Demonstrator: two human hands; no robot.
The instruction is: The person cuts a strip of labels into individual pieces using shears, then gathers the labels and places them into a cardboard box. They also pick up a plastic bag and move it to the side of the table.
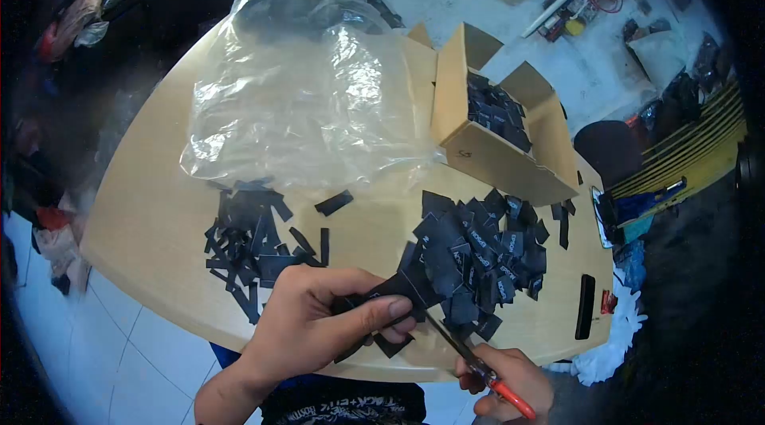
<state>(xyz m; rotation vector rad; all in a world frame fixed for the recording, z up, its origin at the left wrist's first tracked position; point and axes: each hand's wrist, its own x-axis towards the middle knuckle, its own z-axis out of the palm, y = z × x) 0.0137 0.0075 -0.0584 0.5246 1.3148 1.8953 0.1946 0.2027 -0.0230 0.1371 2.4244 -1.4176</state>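
My left hand (319, 321) is closed on black fabric labels (416, 285), the thumb pressing on top and dark pieces showing below the fingers. In my right hand (510, 381) is a pair of scissors (472, 359) with red-orange handles. Their blades point up and left, with the tips right at the edge of the held labels. Just beyond the blades, a heap of black labels (482, 254) with pale printed lettering lies on the table. Past my left hand is a looser pile of narrow black strips (251, 238).
An open cardboard box (486, 156) with more black pieces inside stands tilted at the table's back right. A large clear plastic bag (295, 106) covers the back left of the table (143, 242). A black bar-shaped object (586, 307) lies near the right edge.
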